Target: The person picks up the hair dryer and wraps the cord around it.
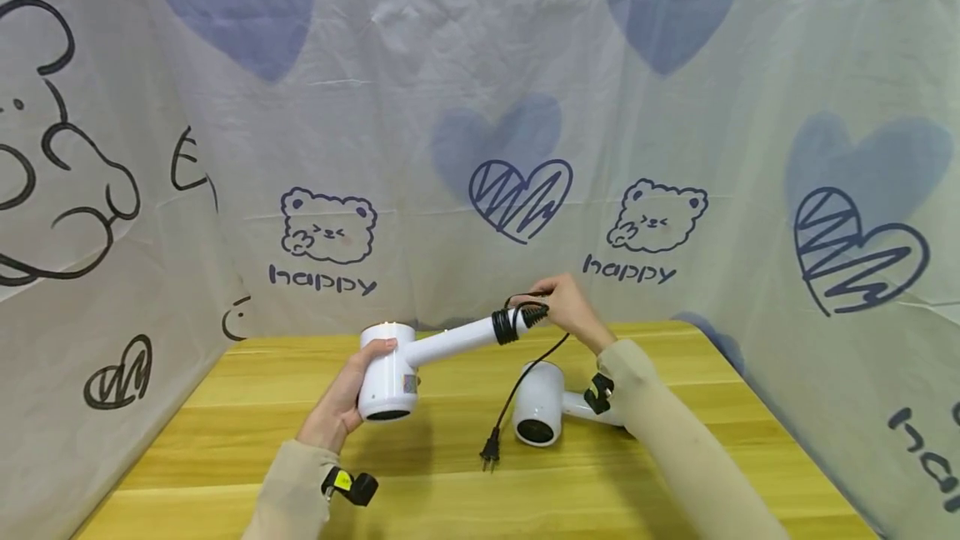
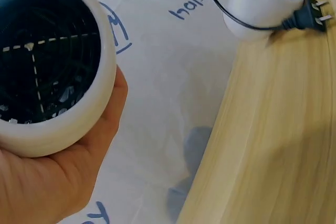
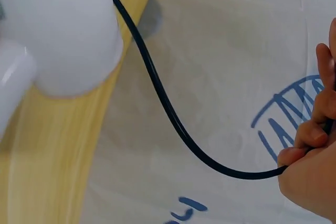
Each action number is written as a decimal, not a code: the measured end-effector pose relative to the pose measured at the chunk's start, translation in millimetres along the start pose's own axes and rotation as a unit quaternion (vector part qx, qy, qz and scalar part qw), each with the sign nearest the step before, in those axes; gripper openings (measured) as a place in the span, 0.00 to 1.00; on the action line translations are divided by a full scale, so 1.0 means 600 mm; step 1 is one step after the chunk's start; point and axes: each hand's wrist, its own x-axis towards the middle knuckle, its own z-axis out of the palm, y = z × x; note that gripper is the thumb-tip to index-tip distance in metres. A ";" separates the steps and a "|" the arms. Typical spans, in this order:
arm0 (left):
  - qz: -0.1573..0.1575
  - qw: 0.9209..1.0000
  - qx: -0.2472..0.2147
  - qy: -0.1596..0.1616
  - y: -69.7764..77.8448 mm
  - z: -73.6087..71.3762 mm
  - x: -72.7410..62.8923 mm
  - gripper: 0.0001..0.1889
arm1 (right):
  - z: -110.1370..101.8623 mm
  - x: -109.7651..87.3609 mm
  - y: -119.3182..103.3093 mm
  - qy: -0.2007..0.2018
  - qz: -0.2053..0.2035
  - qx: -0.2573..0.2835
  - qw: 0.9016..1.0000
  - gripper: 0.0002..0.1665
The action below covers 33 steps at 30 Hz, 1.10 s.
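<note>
In the head view, my left hand (image 1: 347,398) grips the round body of a white hair dryer (image 1: 387,357), held above the table with its handle pointing right. Its dark grille (image 2: 50,72) fills much of the left wrist view. Black cord (image 1: 504,327) is coiled around the handle's end. Beside that end, my right hand (image 1: 567,307) holds the cord, fingers curled around it in the right wrist view. From this hand the cord's free length (image 3: 168,111) hangs to a two-pin plug (image 1: 491,445), prongs down.
A second white hair dryer (image 1: 538,398) lies on the wooden table (image 1: 262,440), its handle partly behind my right wrist. Printed cloth (image 1: 405,107) with hearts and bears encloses the table's back and sides. Wrist cameras (image 1: 350,485) sit on both sleeves.
</note>
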 end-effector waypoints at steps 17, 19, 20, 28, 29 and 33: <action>0.063 0.975 0.186 0.105 0.007 0.011 0.004 0.37 | -0.012 -0.016 -0.042 0.009 -0.038 -0.156 0.987 0.13; 0.064 0.975 0.182 0.111 0.006 0.009 0.005 0.37 | -0.013 -0.018 -0.047 0.017 -0.042 -0.165 0.985 0.12; 0.066 0.975 0.181 0.114 0.006 0.008 0.006 0.38 | -0.013 -0.019 -0.049 0.021 -0.044 -0.175 0.983 0.13; 0.090 0.967 0.188 0.149 0.008 0.010 0.018 0.37 | -0.010 -0.027 -0.067 0.039 -0.041 -0.221 0.974 0.14; 0.094 0.964 0.194 0.157 0.007 0.011 0.019 0.36 | -0.008 -0.028 -0.069 0.037 -0.043 -0.221 0.974 0.14; 0.109 0.953 0.215 0.185 0.006 0.017 0.022 0.35 | 0.001 -0.032 -0.075 0.040 -0.048 -0.218 0.974 0.14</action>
